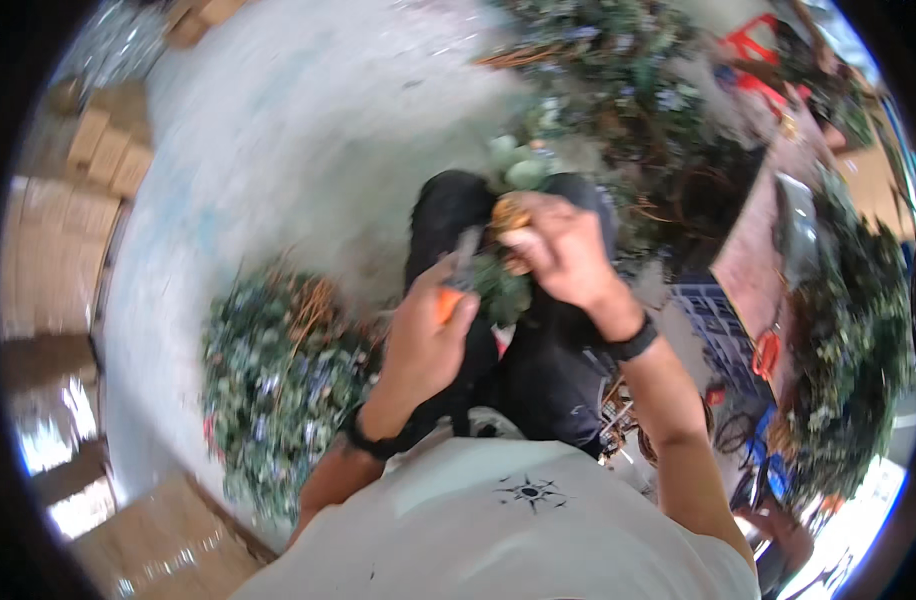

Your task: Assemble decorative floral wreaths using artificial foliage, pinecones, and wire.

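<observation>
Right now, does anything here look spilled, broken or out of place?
Nothing stands out as spilled or broken. A pile of leafy stems lies loose on the floor at lower left, which looks a little untidy. Blur may hide finer damage on the orange-handled tool in the left hand.

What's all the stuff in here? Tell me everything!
orange tool: 1, orange, left hand
bundle: 1, brown, right hand
leaves: many, green, between knees
leafy heaps: 3, green, left, upper right, right
table: 1, pinkish, right
red tool: 1, red, at table edge
crate: 1, blue, beside table
plastic frame: 1, red, upper right
boxes: several, brown, left
clear plastic: some, clear, upper left
floor: 1, whitish, around
others: several, too blurred, right
hands: 2, bare, middle
wristbands: 2, black, wrists
shirt: 1, white, bottom
trousers: 1 pair, black, middle
</observation>
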A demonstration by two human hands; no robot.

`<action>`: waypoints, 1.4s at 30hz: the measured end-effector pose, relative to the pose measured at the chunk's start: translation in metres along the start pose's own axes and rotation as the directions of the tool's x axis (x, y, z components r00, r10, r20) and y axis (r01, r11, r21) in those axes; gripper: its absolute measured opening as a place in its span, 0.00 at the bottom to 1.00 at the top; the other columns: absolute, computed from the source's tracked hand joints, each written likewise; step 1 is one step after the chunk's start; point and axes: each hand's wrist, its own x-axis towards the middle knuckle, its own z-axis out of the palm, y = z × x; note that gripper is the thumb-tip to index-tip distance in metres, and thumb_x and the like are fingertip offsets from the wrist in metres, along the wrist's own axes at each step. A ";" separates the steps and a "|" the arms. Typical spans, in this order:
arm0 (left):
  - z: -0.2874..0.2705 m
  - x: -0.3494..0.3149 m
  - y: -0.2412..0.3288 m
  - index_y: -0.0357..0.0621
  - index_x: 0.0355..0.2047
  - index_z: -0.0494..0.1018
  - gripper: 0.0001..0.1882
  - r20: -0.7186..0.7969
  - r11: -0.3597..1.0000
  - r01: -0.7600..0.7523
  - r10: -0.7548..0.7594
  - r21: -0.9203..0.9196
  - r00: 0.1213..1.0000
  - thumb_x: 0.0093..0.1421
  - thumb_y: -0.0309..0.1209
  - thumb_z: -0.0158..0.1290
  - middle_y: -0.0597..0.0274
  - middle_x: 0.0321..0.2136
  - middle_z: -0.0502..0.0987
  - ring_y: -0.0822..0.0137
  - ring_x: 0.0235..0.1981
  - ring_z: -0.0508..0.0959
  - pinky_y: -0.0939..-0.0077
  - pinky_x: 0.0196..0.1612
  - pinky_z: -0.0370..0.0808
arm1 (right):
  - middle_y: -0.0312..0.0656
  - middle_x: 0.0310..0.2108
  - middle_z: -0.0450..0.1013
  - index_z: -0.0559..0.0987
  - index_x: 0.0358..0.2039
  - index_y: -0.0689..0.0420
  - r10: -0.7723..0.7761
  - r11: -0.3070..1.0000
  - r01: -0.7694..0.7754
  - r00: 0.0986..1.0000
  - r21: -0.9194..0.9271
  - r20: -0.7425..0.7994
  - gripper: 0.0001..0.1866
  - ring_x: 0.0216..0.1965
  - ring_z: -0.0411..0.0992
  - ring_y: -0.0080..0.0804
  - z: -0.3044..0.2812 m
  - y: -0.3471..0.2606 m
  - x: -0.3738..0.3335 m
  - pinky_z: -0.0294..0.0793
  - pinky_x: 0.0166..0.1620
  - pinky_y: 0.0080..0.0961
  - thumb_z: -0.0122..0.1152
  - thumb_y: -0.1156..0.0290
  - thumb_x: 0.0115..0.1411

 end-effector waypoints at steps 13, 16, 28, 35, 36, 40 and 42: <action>0.001 -0.011 0.022 0.39 0.54 0.73 0.19 -0.179 0.972 -0.100 0.139 0.215 0.974 0.68 0.36 0.56 0.48 0.43 0.74 0.43 0.42 0.79 0.53 0.44 0.75 | 0.52 0.44 0.81 0.79 0.54 0.58 0.041 0.997 -0.044 0.998 0.064 0.042 0.23 0.46 0.80 0.55 0.012 -0.016 0.008 0.79 0.48 0.42 0.66 0.57 0.65; 0.001 -0.011 0.020 0.38 0.56 0.73 0.20 -0.150 0.973 -0.113 0.145 0.202 0.978 0.69 0.36 0.56 0.47 0.45 0.75 0.42 0.44 0.79 0.54 0.46 0.76 | 0.52 0.43 0.81 0.79 0.54 0.58 0.044 0.997 -0.047 0.998 0.064 0.043 0.23 0.45 0.80 0.55 0.011 -0.017 0.007 0.79 0.47 0.42 0.66 0.57 0.65; 0.003 -0.007 0.014 0.34 0.59 0.71 0.23 -0.162 0.987 -0.129 0.144 0.098 0.976 0.69 0.35 0.56 0.43 0.45 0.78 0.40 0.45 0.80 0.56 0.49 0.76 | 0.52 0.40 0.81 0.79 0.54 0.59 0.046 0.995 -0.049 0.998 0.085 0.041 0.23 0.43 0.80 0.54 0.009 -0.018 0.012 0.79 0.46 0.41 0.66 0.58 0.65; 0.000 -0.011 0.027 0.37 0.53 0.75 0.18 -0.187 0.951 -0.116 0.174 0.287 0.967 0.69 0.38 0.56 0.47 0.41 0.79 0.43 0.41 0.81 0.55 0.42 0.77 | 0.51 0.39 0.81 0.79 0.53 0.59 0.051 0.995 -0.055 0.998 0.087 0.049 0.23 0.42 0.81 0.53 0.009 -0.019 0.012 0.79 0.45 0.41 0.66 0.58 0.65; 0.000 -0.010 0.027 0.36 0.50 0.76 0.18 -0.189 0.951 -0.116 0.175 0.285 0.966 0.70 0.39 0.55 0.45 0.39 0.80 0.41 0.39 0.82 0.55 0.40 0.76 | 0.51 0.39 0.81 0.79 0.53 0.59 0.049 0.995 -0.054 0.998 0.088 0.049 0.23 0.42 0.81 0.53 0.008 -0.020 0.012 0.79 0.45 0.41 0.66 0.58 0.65; 0.001 -0.012 0.027 0.35 0.47 0.75 0.17 -0.190 0.941 -0.119 0.186 0.317 0.964 0.69 0.38 0.56 0.44 0.35 0.80 0.39 0.36 0.81 0.52 0.38 0.76 | 0.51 0.41 0.81 0.79 0.53 0.59 0.040 0.996 -0.043 0.998 0.082 0.045 0.22 0.44 0.81 0.54 0.010 -0.017 0.011 0.80 0.46 0.40 0.66 0.58 0.65; -0.002 -0.011 0.026 0.34 0.44 0.76 0.17 -0.120 0.942 -0.150 0.193 0.299 0.974 0.70 0.40 0.56 0.48 0.29 0.81 0.49 0.28 0.82 0.59 0.34 0.76 | 0.51 0.42 0.81 0.79 0.53 0.59 0.019 0.997 -0.022 0.999 0.070 0.037 0.22 0.45 0.81 0.54 0.010 -0.016 0.010 0.80 0.46 0.40 0.66 0.57 0.65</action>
